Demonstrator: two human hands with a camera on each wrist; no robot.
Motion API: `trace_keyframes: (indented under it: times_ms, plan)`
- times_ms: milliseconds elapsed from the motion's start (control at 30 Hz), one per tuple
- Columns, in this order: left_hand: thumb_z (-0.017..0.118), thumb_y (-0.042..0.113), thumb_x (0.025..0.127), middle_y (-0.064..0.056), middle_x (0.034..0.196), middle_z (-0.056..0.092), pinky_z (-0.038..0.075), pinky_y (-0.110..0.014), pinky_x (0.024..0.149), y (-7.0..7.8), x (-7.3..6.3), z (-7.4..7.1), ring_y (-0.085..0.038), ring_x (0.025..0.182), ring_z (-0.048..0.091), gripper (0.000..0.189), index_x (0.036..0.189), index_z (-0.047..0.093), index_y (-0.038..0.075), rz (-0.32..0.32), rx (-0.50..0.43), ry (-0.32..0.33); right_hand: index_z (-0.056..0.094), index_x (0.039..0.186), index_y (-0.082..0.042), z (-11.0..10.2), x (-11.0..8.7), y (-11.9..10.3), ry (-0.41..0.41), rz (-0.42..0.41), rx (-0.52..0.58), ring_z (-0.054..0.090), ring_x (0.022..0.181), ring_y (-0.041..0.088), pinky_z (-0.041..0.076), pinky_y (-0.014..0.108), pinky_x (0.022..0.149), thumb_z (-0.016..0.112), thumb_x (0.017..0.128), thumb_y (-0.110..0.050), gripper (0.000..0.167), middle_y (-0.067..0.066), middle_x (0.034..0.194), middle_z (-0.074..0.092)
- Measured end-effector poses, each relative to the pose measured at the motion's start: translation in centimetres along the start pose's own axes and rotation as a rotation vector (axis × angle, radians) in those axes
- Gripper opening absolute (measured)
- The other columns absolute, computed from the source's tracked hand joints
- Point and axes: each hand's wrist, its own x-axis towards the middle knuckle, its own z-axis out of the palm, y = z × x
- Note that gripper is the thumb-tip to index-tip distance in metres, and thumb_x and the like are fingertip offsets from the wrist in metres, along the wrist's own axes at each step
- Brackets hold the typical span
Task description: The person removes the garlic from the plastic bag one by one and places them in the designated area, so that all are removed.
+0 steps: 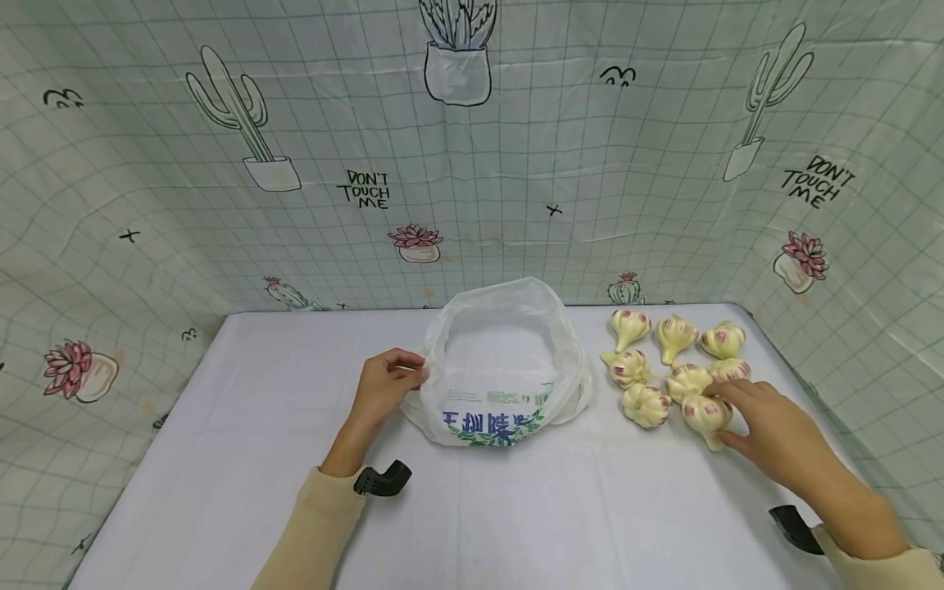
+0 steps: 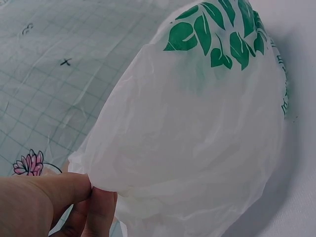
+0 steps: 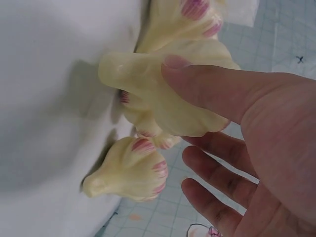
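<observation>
A white plastic bag [image 1: 569, 360] with blue lettering and green leaf print stands with its mouth spread open mid-table. My left hand [image 1: 387, 383] pinches the left side of its rim between thumb and fingers; the bag's wall [image 2: 187, 138] fills much of the left wrist view. At the right, my right hand [image 1: 778, 430] grips the nearest garlic bulb [image 1: 705, 411], pale yellow with pink streaks. In the right wrist view, the thumb lies across this garlic bulb [image 3: 143, 81], with fingers partly hidden behind it. Several more garlic bulbs [image 1: 645, 406] lie around it.
Everything rests on a white-covered table [image 1: 531, 516]. A grid-patterned curtain [image 1: 501, 156] with cactus drawings rises behind the table and along both sides. Black wrist mounts are on the left [image 1: 383, 478] and right [image 1: 795, 528] forearms.
</observation>
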Motion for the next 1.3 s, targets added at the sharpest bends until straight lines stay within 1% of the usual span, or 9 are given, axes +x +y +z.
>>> trace_keyframes:
  times_ms: [367, 567, 867, 1067, 1300]
  plan:
    - [0.071, -0.003, 0.096, -0.018, 0.110, 0.071, 0.059, -0.023, 0.075, -0.1, 0.1, 0.0, -0.011, 0.081, 0.069, 0.015, 0.111, 0.072, -0.006, 0.000, 0.002, 0.002, 0.070, 0.119, 0.000, 0.7, 0.3, 0.2, -0.030, 0.013, 0.002, 0.064, 0.104, 0.054, 0.053, 0.067, 0.081, 0.098, 0.063, -0.004, 0.064, 0.032, 0.120, 0.069]
    - [0.071, -0.003, 0.096, -0.018, 0.110, 0.070, 0.059, -0.023, 0.075, -0.1, 0.0, -0.1, -0.011, 0.081, 0.069, 0.014, 0.110, 0.072, -0.006, 0.003, 0.002, 0.002, 0.070, 0.121, 0.001, 1.0, 0.5, 0.2, -0.050, 0.009, -0.007, 0.063, 0.105, 0.054, 0.053, 0.067, 0.081, 0.098, 0.065, -0.004, 0.063, 0.030, 0.120, 0.068]
    - [0.071, -0.003, 0.096, -0.018, 0.110, 0.070, 0.059, -0.023, 0.075, -0.2, 0.1, -0.1, -0.011, 0.080, 0.069, 0.014, 0.110, 0.072, -0.006, -0.002, 0.007, 0.006, 0.070, 0.120, 0.000, 1.3, 0.7, 0.4, 0.007, -0.059, -0.010, 0.064, 0.100, 0.046, 0.056, 0.061, 0.075, 0.097, 0.062, 0.001, 0.064, 0.023, 0.114, 0.067]
    - [0.071, -0.003, 0.096, -0.018, 0.110, 0.070, 0.058, -0.024, 0.076, -0.2, 0.1, -0.1, -0.011, 0.081, 0.070, 0.015, 0.110, 0.072, -0.006, 0.004, 0.008, 0.004, 0.070, 0.120, 0.002, 1.6, 1.0, 0.5, 0.037, -0.101, -0.013, 0.066, 0.099, 0.044, 0.056, 0.059, 0.076, 0.098, 0.061, 0.002, 0.066, 0.021, 0.111, 0.068]
    - [0.072, -0.003, 0.096, -0.017, 0.109, 0.071, 0.059, -0.026, 0.079, -0.2, 0.1, -0.1, -0.010, 0.080, 0.069, 0.015, 0.110, 0.072, -0.006, -0.001, 0.011, 0.005, 0.069, 0.120, 0.003, 1.8, 1.4, 0.4, 0.041, -0.113, -0.023, 0.065, 0.100, 0.044, 0.055, 0.060, 0.077, 0.098, 0.060, 0.001, 0.067, 0.021, 0.111, 0.068]
